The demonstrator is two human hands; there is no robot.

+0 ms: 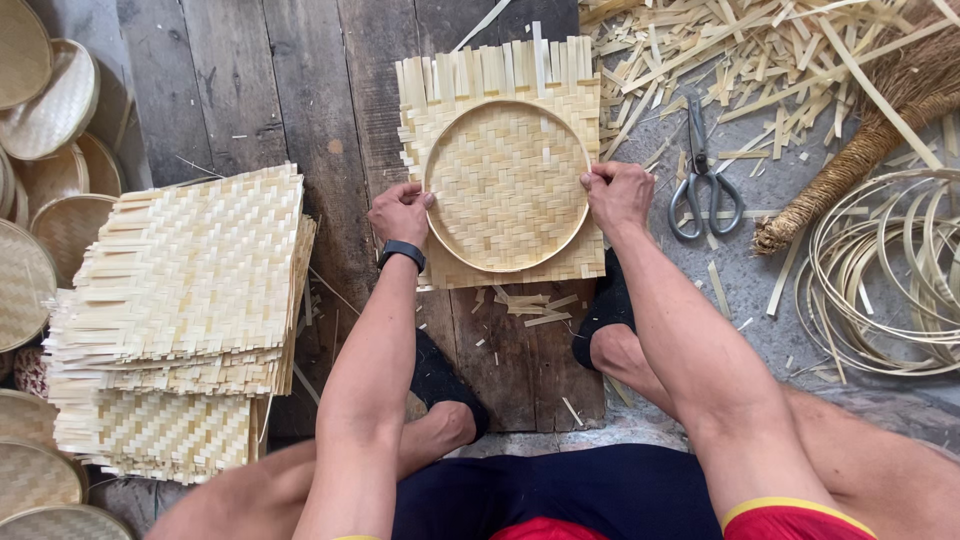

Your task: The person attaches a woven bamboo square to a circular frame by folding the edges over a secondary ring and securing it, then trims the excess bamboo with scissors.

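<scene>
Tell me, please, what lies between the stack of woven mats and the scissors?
In the head view, between the stack of woven mats and the scissors lies a square woven mat with a round hoop on it, gripped by the left hand and right hand.

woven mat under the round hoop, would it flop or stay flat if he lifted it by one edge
The woven mat looks thin, made of flat strips, so it would probably bend somewhat yet spring back. It is likely light, like the stacked mats lying flat nearby. Its loose fringe ends suggest the edge strips could slip out if tugged. The left hand and right hand press the hoop onto it.
</scene>
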